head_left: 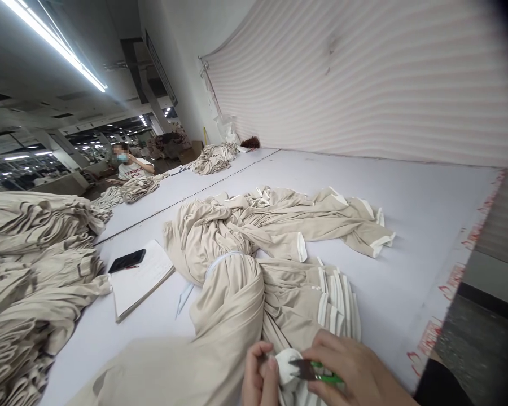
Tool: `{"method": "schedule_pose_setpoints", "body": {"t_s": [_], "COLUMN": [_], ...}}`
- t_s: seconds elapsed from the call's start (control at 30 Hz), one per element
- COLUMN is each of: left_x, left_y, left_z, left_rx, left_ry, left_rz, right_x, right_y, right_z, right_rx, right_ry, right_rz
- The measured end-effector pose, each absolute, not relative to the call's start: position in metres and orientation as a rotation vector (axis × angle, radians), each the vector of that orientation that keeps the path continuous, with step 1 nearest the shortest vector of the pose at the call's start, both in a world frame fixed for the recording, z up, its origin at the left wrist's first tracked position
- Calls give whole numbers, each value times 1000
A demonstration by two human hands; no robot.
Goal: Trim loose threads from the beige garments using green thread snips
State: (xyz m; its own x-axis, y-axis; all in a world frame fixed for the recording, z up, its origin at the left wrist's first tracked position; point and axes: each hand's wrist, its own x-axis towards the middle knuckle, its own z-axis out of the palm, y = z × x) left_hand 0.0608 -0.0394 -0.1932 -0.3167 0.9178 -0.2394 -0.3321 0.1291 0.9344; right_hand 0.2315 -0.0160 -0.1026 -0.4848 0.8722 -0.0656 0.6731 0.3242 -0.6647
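At the bottom of the view, my right hand [342, 363] is closed around thread snips [311, 371] with green handles. The dark blades point left, against the white hem [287, 363] of a beige garment. My left hand [260, 375] pinches this white edge from the other side, thumb and fingers bent. Just beyond my hands lies a tied bundle of beige garments [232, 293], with a pale blue strip [224, 260] around it. White-edged hems [336, 304] fan out on its right. Behind it, another heap of beige garments [317, 217] spreads across the table.
Tall stacks of folded beige garments [34, 270] line the left side. A black phone [127, 260] and a red pen rest on a paper pad [146, 282]. A masked person [133, 169] is at the far left. The white table [406, 192] ends at a taped right edge.
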Motion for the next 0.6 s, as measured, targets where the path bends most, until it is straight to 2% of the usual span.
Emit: {"method": "schedule_pose_setpoints", "body": {"t_s": [0.37, 0.6], "left_x": [64, 66], "left_y": [-28, -20], "left_z": [-193, -163], "left_rx": [656, 581], "left_ry": [1218, 1191], "left_rz": [1362, 1280], "right_x": [236, 245], "right_y": [-10, -6], "right_z": [-109, -113], "right_rx": [-1370, -1388], "right_ry": [-2334, -2178], "right_rz": [805, 888]}}
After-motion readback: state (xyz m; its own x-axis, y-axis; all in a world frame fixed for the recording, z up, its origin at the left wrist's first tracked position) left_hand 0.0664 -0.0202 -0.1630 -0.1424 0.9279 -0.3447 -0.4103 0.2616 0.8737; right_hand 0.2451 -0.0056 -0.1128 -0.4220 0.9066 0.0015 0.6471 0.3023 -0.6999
